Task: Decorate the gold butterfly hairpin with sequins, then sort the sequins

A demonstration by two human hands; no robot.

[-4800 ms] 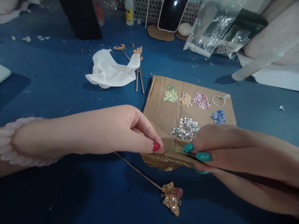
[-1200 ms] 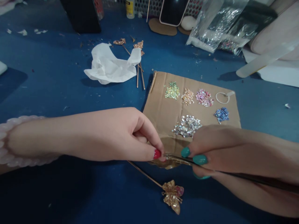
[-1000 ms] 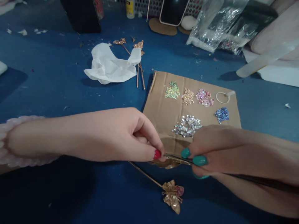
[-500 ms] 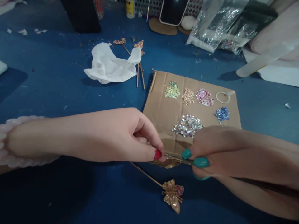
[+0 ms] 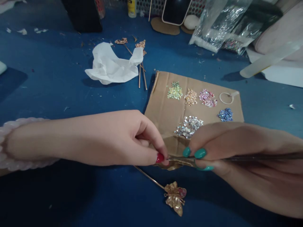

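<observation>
My right hand (image 5: 227, 151), with teal nails, grips slim dark tweezers (image 5: 239, 158) that point left. Thumb and index finger of my left hand (image 5: 132, 138), with red nails, are pinched together at the tweezers' tip. Whether a small piece sits between them is hidden. Just under the tip is a shiny golden-brown patch (image 5: 174, 165) at the cardboard's near edge; I cannot tell what it is. Below both hands lies a gold butterfly hairpin (image 5: 174, 198), one wing filled with pink, its stem running up under my left hand.
Piles of green, peach, pink, blue and silver chips (image 5: 189, 127) lie on a cardboard sheet (image 5: 163, 110) with a pale ring (image 5: 226, 98). Crumpled white tissue (image 5: 113, 67) and more hairpins (image 5: 143, 74) lie behind, left. Plastic bags (image 5: 220, 25) and a phone (image 5: 176, 11) stand at the back.
My right hand has turned and moved slightly left, so the tweezers now lie nearly level instead of sloping down to the right. My left hand has stayed in place, pinched at their tip.
</observation>
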